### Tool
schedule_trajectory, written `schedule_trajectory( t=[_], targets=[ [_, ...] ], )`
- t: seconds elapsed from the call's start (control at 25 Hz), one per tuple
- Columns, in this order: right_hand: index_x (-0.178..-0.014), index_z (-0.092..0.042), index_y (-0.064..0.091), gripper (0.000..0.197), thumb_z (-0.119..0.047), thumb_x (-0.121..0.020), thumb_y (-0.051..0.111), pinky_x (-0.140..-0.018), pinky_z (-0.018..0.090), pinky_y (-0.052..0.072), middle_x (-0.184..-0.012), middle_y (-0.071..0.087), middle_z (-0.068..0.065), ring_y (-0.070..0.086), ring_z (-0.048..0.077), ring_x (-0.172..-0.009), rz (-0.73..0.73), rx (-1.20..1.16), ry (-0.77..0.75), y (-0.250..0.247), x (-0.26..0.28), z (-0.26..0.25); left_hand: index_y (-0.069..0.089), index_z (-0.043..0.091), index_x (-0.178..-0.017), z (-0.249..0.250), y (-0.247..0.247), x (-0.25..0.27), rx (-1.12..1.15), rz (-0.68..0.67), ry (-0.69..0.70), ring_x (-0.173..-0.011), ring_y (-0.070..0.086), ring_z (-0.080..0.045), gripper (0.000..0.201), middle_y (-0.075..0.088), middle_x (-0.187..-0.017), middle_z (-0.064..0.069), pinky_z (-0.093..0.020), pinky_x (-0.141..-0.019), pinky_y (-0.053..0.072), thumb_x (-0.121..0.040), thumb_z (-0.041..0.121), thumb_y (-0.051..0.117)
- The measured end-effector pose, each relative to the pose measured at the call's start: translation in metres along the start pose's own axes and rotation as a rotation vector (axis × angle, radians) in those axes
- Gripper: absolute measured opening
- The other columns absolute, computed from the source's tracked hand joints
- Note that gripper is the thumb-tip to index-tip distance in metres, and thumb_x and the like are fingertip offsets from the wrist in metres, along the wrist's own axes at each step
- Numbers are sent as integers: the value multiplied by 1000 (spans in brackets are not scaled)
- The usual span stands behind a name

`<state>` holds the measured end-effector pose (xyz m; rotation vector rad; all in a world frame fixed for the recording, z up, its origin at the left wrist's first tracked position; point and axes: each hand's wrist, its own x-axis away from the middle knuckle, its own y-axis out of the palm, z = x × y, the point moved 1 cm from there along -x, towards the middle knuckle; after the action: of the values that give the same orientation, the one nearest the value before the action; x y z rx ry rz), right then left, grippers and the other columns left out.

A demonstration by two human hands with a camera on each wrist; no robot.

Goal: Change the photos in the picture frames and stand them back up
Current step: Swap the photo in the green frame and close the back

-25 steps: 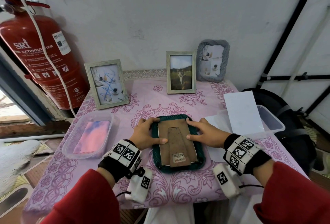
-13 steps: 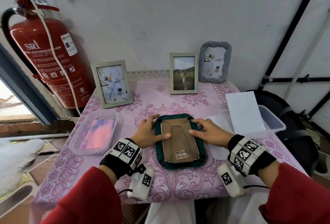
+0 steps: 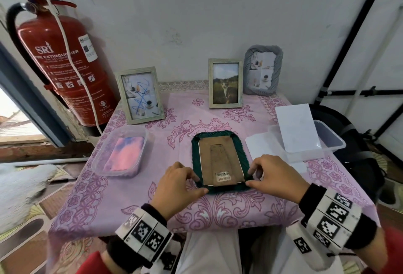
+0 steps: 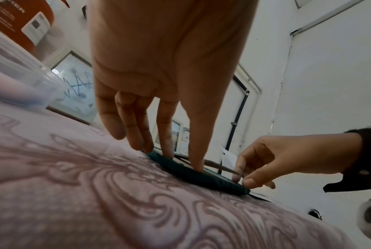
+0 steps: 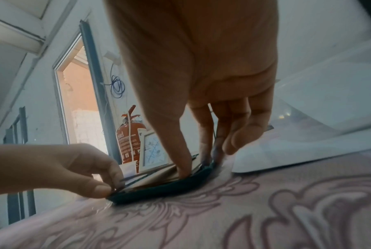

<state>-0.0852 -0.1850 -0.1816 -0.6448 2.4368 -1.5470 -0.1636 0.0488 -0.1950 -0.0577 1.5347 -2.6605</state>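
**Hands slide down to the near corners of the face-down green frame**

A moment ago both hands lay flat along the middle of the frame's long sides; now they sit at its near end. The left hand pinches the near-left corner, thumb on the near edge and fingers on top. The right hand does the same at the near-right corner, its fingers curled onto the rim. Judging by this shift, the backing is seated and the person is either pressing the last clips home or getting a hold to lift the frame and stand it up.

The dark green ribbed-edge picture frame lies face down near the middle of the pink patterned bench. Its brown cardboard backing board faces up, with a folded easel leg down the centre and a barcode sticker at the near end. In the wrist views the near edge of the board looks slightly raised from the rim, so it may not be fully locked.

Three frames stand at the far edge: a pale wooden frame with a blue-scribbled photo on the left, a pale wooden frame with a cat photo in the middle, and a grey ribbed frame just to its right.
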Motion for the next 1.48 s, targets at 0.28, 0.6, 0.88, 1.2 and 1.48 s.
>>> schedule_trajectory(
  t=[0.28,0.6,0.88,1.2,1.48],
  targets=[
    [-76,-22,68,11,-28,-73,76,-63,18,48,-67,60,-14,59,2,-67,83,-111,67,10,1,2,68,19,-95,-1,10,6,225,108,-50,-80,52,-6,29,57,-93,3,-7,-65,38,-71,32,78],
    [-76,-15,70,8,-11,-73,76,-55,2,43,-65,60,-12,56,-1,-58,155,-281,20,19,4,4,70,19,-90,-4,15,9,368,145,-46,-75,54,-3,26,61,-89,4,-3,-65,41,-68,24,81],
    [-82,-9,72,9,-4,-75,73,-56,2,43,-68,60,-11,56,-1,-59,158,-324,-35,19,7,2,72,14,-90,-4,13,7,382,151,-12,-74,55,-1,27,63,-89,3,-2,-63,40,-67,22,83],
    [-80,-6,72,7,-1,-76,71,-56,2,42,-72,64,-1,57,0,-61,137,-360,-46,18,7,0,73,12,-93,-2,8,6,358,98,103,-78,54,1,23,59,-89,4,-3,-65,39,-72,20,79],
    [-76,-6,72,6,0,-75,71,-56,2,43,-70,65,-1,57,1,-59,114,-362,-46,16,6,0,74,15,-97,-2,6,3,265,33,136,-81,53,-5,24,59,-92,4,-6,-67,36,-75,22,76]
  ],
)
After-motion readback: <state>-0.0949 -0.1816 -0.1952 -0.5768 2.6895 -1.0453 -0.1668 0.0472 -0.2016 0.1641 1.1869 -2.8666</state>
